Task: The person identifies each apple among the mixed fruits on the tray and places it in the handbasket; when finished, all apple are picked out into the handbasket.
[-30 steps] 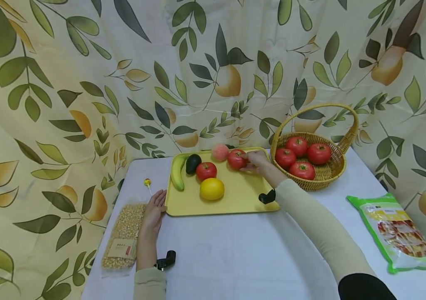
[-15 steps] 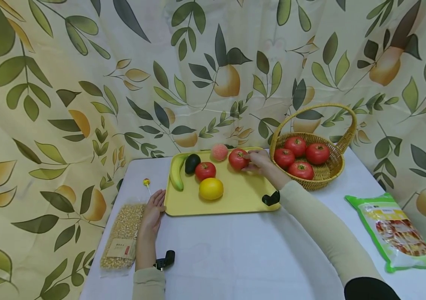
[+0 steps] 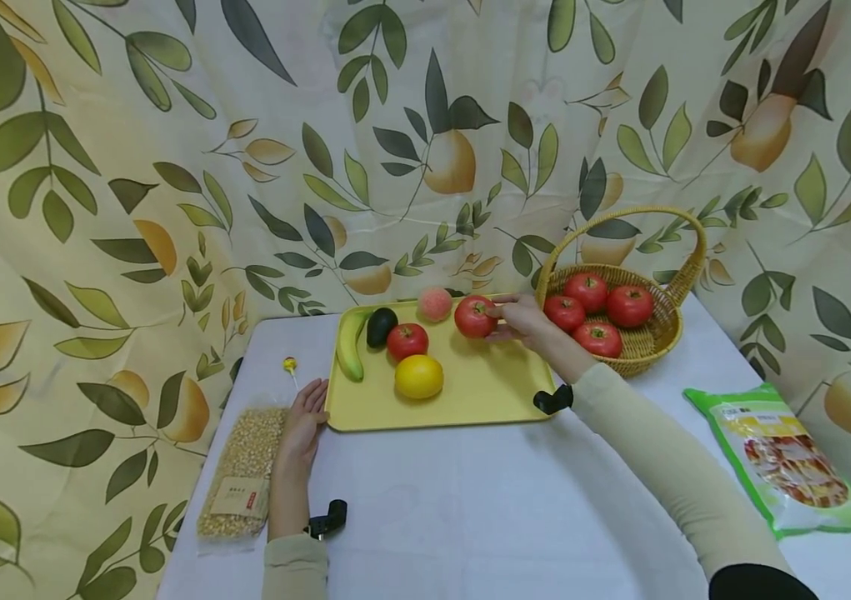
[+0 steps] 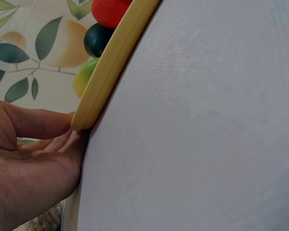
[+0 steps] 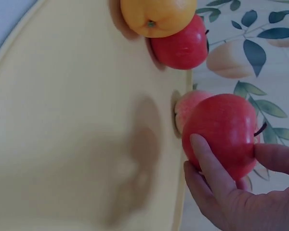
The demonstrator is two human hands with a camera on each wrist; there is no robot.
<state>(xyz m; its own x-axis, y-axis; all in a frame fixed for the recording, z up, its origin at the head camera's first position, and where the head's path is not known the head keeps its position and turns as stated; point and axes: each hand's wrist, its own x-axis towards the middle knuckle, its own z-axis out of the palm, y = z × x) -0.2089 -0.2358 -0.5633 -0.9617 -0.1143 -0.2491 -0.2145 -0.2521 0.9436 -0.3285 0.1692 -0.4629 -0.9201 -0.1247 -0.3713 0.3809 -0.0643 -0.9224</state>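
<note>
My right hand (image 3: 526,321) holds a red apple (image 5: 221,120) between thumb and fingers, its dark stem pointing away from the tray in the right wrist view. The apple is raised over the back right part of the yellow tray (image 3: 485,383), and its shadow falls on the tray. At the tray's front left corner my left hand (image 3: 303,425) grips the rim, thumb on the edge and fingers beneath in the left wrist view. On the tray lie a banana (image 3: 351,346), a dark avocado (image 3: 381,327), another red apple (image 3: 407,342), a yellow citrus fruit (image 3: 419,377) and a peach (image 3: 435,304).
A wicker basket (image 3: 673,329) with several red fruits (image 3: 628,306) stands right beside the tray. Left of the tray are a bag of corn kernels (image 3: 241,467) and a lollipop (image 3: 290,365). A green-edged food bag (image 3: 788,458) lies far right. Patterned cloth hangs behind.
My right hand, holding the apple, has shifted slightly right, away from the peach. The left hand stays at the tray corner. The head view has panned slightly right.
</note>
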